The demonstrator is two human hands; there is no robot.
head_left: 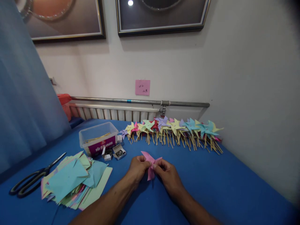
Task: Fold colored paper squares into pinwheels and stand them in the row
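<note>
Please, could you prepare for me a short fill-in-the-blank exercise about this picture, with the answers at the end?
1. The paper pinwheel held by the left hand and the right hand is ____ in colour.
2. In the picture, the scissors lie mainly to the ____ of the paper pile.
3. The table under the plastic box is ____.
4. The number of framed pictures on the wall is ____.

Missing words: pink; left; blue; two.

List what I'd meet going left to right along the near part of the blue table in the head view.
Scissors → pile of cut paper → left hand → pink pinwheel → right hand.
</note>
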